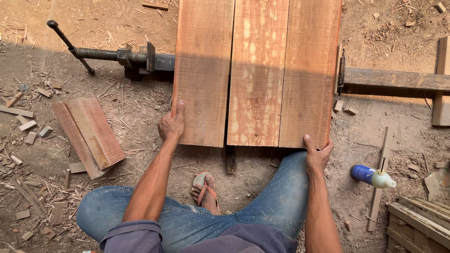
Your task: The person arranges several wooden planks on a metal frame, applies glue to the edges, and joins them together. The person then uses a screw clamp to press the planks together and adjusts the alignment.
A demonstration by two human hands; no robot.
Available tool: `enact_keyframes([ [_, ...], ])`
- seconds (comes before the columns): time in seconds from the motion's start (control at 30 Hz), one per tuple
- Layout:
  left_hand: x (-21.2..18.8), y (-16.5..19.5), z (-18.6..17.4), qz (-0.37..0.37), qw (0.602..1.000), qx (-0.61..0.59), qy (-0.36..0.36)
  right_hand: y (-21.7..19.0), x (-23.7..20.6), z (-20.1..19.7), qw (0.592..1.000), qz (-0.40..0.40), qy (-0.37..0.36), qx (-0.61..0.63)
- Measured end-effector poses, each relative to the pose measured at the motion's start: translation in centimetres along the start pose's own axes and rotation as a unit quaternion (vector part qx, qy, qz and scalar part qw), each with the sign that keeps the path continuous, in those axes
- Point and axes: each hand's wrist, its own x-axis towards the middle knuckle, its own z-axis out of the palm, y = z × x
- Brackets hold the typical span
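Note:
Three reddish wooden boards lie side by side in front of me: a left board (202,70), a middle board (257,75) and a right board (309,70). They rest across a long metal bar clamp (140,58) that runs left to right beneath them. My left hand (171,124) grips the outer edge of the left board near its near end. My right hand (318,154) holds the near right corner of the right board. I am squatting in blue jeans, one foot in an orange sandal (205,189) just below the boards.
The dirt ground is strewn with wood chips and offcuts. A short reddish plank piece (89,136) lies at the left. A blue glue bottle with a white nozzle (372,176) lies at the right beside a thin strip. Stacked slats (417,222) sit lower right.

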Motion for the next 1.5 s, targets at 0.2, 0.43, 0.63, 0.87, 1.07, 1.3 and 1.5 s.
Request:
enact_keyframes([
  [0.2,-0.7,-0.2,0.9,0.005,1.0,0.025,0.007,0.1,-0.1,0.0,1.0,0.021,-0.004,-0.002],
  [0.43,-0.8,-0.2,1.3,0.003,1.0,-0.003,0.003,0.2,0.0,-0.1,1.0,0.018,-0.004,-0.003],
  [0.63,-0.9,0.0,1.3,0.011,1.0,0.015,0.006,0.4,0.1,-0.3,1.0,0.025,-0.011,0.011],
  [0.87,-0.9,1.1,1.0,0.004,1.0,0.026,0.004,0.0,-0.3,-0.6,1.0,0.004,0.0,-0.012],
  [1.07,-2.3,2.1,0.7,0.021,0.998,0.06,0.007,-1.8,-0.4,-1.3,0.999,0.028,-0.009,0.025],
  [1.3,-2.8,2.5,0.8,0.026,0.996,0.08,0.018,-2.8,-0.8,-2.5,1.0,0.005,0.023,0.001],
  [1.5,-3.1,1.4,1.1,0.026,0.997,0.071,0.007,-3.0,-0.8,-2.9,0.999,-0.013,0.025,0.028],
])
